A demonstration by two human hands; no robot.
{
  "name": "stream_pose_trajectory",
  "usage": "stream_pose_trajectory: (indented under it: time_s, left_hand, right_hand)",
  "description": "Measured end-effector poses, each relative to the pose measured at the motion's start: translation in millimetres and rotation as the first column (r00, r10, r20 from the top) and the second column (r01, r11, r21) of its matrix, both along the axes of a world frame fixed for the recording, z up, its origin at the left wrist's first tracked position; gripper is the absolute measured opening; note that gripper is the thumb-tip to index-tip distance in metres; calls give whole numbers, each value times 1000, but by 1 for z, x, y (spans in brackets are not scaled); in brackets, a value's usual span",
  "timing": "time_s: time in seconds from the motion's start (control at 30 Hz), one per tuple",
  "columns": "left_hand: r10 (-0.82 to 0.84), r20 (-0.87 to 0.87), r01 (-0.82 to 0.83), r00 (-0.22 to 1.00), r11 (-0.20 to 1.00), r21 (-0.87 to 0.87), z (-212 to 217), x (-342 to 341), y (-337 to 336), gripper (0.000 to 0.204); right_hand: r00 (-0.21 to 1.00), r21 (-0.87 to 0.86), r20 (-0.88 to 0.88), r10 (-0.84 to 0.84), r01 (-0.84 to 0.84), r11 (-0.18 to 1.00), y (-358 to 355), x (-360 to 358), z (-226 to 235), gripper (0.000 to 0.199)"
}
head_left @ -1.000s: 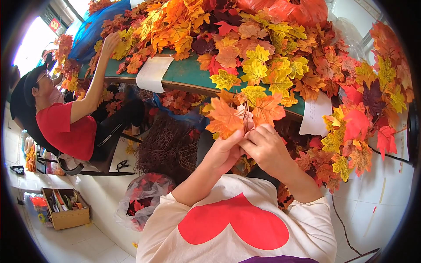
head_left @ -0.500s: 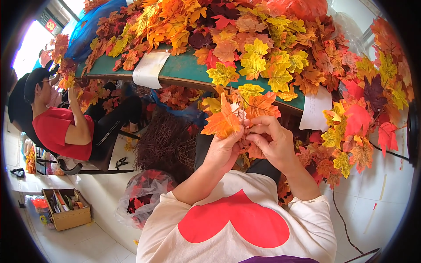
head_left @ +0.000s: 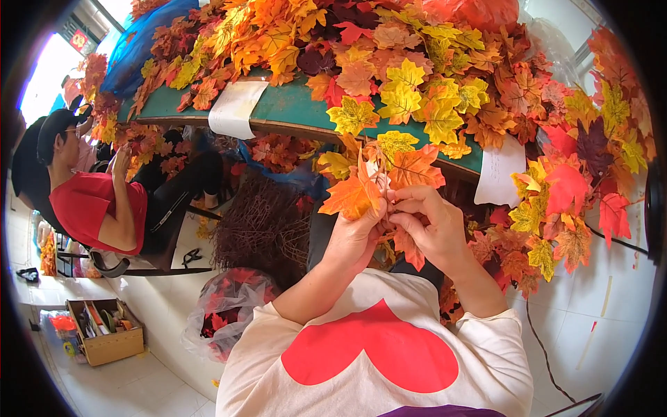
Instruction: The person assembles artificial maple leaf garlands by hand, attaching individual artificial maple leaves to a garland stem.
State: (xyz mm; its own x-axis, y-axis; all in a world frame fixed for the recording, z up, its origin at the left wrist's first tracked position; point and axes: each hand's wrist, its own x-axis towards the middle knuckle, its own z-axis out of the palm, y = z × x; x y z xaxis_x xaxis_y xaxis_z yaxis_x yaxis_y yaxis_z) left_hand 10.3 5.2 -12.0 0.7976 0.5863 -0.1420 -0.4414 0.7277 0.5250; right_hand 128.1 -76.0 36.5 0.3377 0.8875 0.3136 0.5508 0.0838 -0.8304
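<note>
Both hands are working one bunch of fake maple leaves (head_left: 389, 177) in front of the chest: left hand (head_left: 356, 233) is pinching the orange leaf, right hand (head_left: 432, 226) is gripping the stems (green table (head_left: 292, 111) just beyond).

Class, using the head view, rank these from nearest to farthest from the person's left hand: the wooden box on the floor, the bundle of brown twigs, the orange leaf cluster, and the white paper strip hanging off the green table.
1. Orange leaf cluster: held in the left hand.
2. Bundle of brown twigs: just to its left, under the table.
3. White paper strip: up and left, on the table edge.
4. Wooden box: far lower left, on the floor.
</note>
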Motion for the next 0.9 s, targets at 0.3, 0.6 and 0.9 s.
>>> stream_pose_trajectory:
  time_s: [0.3, 0.6, 0.9]
  left_hand:
    - [138, -125, -102, 982, 959, 263, 2, -1, -7, 22]
    - [81, -238, -23, 968, 972, 235, -4, -4, -6, 21]
    - [53, -168, -6, 984, 963, 268, -2, -7, -6, 23]
  right_hand:
    - [995, -61, -103, -12, 6, 998, -4, 0, 1, 30]
    - [948, -145, -303, -96, 53, 988, -3, -5, -4, 26]
    - [934, -105, -349, -83, 49, 993, -1, -4, -1, 21]
